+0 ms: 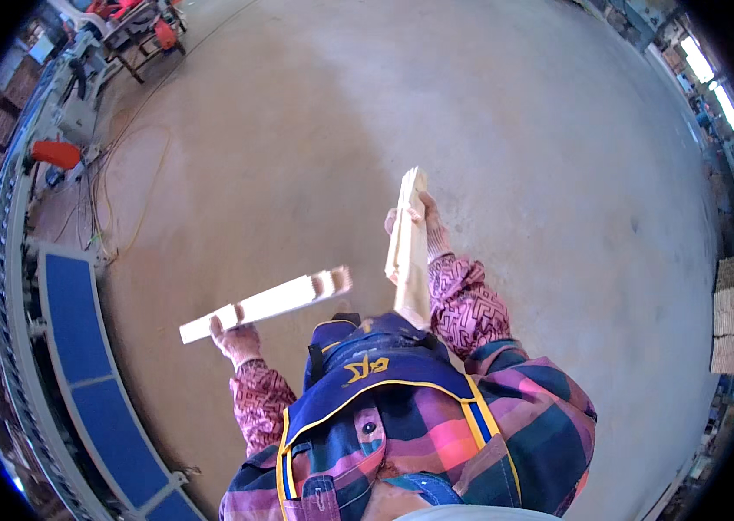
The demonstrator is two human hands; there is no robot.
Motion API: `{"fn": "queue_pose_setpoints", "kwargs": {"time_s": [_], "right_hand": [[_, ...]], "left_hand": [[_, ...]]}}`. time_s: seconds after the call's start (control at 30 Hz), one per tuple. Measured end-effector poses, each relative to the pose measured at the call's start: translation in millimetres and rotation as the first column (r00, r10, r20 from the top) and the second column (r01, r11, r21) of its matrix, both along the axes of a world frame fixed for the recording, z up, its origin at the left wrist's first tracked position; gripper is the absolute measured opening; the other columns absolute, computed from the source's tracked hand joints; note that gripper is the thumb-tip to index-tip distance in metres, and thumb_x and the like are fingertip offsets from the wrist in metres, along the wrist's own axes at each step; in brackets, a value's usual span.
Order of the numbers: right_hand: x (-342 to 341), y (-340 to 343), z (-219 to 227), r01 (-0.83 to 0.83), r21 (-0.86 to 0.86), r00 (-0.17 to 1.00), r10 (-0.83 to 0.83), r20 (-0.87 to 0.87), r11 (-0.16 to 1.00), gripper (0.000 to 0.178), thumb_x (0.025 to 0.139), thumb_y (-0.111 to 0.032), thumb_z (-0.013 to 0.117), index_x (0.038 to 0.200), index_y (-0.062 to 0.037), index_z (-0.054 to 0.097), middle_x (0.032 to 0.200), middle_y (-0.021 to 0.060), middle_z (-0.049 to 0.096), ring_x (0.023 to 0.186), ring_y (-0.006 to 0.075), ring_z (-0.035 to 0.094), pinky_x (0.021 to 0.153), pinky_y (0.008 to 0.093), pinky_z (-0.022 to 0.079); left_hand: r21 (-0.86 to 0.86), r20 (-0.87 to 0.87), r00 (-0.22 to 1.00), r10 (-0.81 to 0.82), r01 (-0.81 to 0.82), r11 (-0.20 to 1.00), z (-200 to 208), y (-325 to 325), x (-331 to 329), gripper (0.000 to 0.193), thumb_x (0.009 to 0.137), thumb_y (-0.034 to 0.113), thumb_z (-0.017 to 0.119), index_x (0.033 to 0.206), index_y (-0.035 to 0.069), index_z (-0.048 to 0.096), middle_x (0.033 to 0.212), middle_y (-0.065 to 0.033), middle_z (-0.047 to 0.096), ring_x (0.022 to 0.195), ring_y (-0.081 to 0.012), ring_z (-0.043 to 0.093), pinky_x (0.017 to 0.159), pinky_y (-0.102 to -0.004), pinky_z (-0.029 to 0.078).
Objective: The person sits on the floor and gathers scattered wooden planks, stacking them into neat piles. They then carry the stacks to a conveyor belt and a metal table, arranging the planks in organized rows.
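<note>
Closest to the camera is the wearer's own chest: a plaid shirt (471, 425) in pink, navy and orange under a navy apron (367, 373) with yellow edging, filling the lower middle of the view. Below and all around spreads a wide, bare concrete floor (315, 130), the largest thing in sight. Along the left edge curves a long blue conveyor (93, 365) on a metal frame, with an orange machine part (56, 154) farther up. Stacked pale wood (732, 321) sits at the far right rim.

Two pale wooden strips are carried, one per hand, both off the floor. The left hand (235, 340) has its fingers wrapped around the left strip (267, 304) near its outer end, so the piece lies roughly level across the body. The right hand (423, 227) has its fingers closed around the right strip (409, 247) about midway, holding it nearly upright. The strips are apart, not touching, which seems to keep each under separate control.
</note>
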State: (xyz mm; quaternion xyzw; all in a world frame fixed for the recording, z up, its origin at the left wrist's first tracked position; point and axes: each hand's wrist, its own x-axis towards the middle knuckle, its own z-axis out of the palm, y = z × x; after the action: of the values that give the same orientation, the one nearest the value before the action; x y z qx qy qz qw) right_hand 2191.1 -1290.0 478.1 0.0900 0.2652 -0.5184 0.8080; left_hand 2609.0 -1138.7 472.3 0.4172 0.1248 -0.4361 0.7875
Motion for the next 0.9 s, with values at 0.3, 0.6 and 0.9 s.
{"fn": "queue_pose_setpoints", "kwargs": {"time_s": [0.3,0.6,0.9], "right_hand": [[-57,101,49,0.087,-0.066,0.992,-0.092,-0.085,0.994,0.048,0.087,-0.048,0.055,0.103,-0.0029,0.050,0.079,0.0161,0.057,0.065,0.0286,0.060,0.060,0.0432,0.053],[-54,91,75,0.298,0.133,0.932,-0.258,-0.253,0.945,0.070,0.077,-0.036,0.076,0.132,-0.0060,0.044,0.124,0.0140,0.055,0.108,0.0314,0.057,0.092,0.0461,0.052],[-53,150,55,0.321,0.043,0.842,-0.264,-0.471,0.946,0.069,0.080,-0.040,0.071,0.134,-0.0070,0.042,0.129,0.0151,0.052,0.112,0.0301,0.055,0.095,0.0464,0.049]], "left_hand": [[0.155,0.092,0.985,-0.145,0.130,0.979,55,23,-47,0.044,0.080,0.033,0.071,0.110,0.006,0.054,0.108,-0.0104,0.063,0.093,-0.0273,0.064,0.082,-0.0428,0.055],[-0.056,0.220,0.939,-0.263,0.281,0.958,75,54,-56,0.039,0.081,0.031,0.070,0.108,0.008,0.054,0.099,-0.0090,0.065,0.088,-0.0269,0.067,0.075,-0.0404,0.058],[0.052,0.270,0.923,-0.274,0.271,0.961,56,55,-38,0.046,0.080,0.029,0.073,0.113,0.006,0.052,0.103,-0.0089,0.063,0.093,-0.0257,0.065,0.079,-0.0432,0.058]]}}
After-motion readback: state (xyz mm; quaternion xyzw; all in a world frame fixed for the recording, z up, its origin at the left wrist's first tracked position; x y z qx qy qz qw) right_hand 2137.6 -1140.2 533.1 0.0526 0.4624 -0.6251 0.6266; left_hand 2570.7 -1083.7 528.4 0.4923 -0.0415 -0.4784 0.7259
